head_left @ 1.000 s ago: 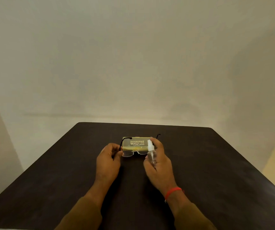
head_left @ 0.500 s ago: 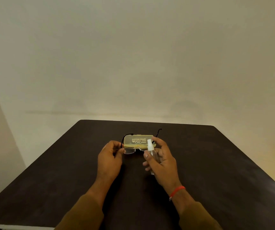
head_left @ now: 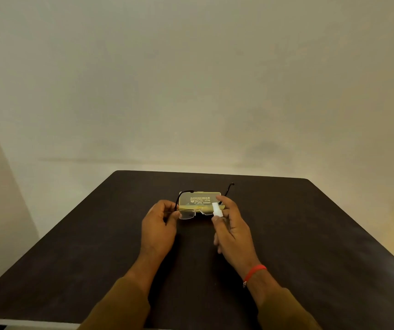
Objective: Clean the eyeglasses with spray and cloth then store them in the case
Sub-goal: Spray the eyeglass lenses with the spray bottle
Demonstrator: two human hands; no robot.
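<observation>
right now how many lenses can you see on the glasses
2. The left lens shows clear, beside the left hand that holds the eyeglasses. The right lens is partly hidden behind the spray bottle in the right hand.

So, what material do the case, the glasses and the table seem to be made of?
Case: likely translucent yellowish plastic, since print shows on the lid and light passes through it. Glasses: clear rimless lenses, glass or plastic I cannot tell, with thin dark arms, perhaps metal. Table: dark matte top with faint grain, possibly wood or laminate.
</observation>
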